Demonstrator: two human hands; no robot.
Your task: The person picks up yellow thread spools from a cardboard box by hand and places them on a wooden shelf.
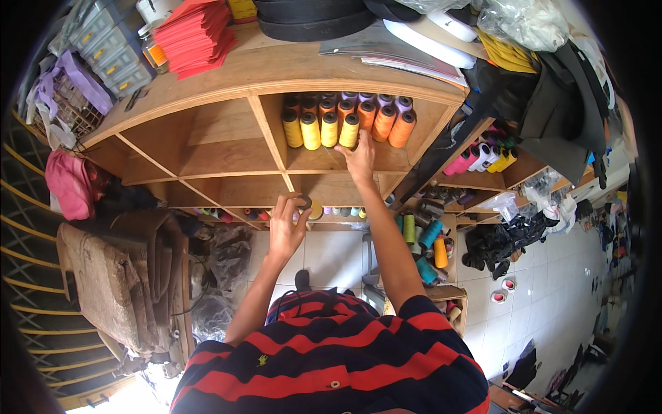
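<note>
My right hand (360,160) reaches into an upper compartment of the wooden shelf. Its thumb and fingers close round the lower end of a yellow thread spool (349,130), the rightmost in the front yellow row. More yellow spools (311,132) stand upright to its left, with orange spools (401,130) to the right and behind. Purple spools (405,103) form the back row. Lower and to the left, my left hand (281,226) is closed on another spool (315,210), seen nearly end-on, with a dark end and a yellowish part showing. My fingers hide much of it.
The wooden shelf (265,88) has dividers around the compartment. Red sheets (195,38) are stacked on top, near plastic drawers (114,55). Several coloured spools (432,234) lie at the right, beside black plastic (507,231). Brown material (114,276) hangs at left.
</note>
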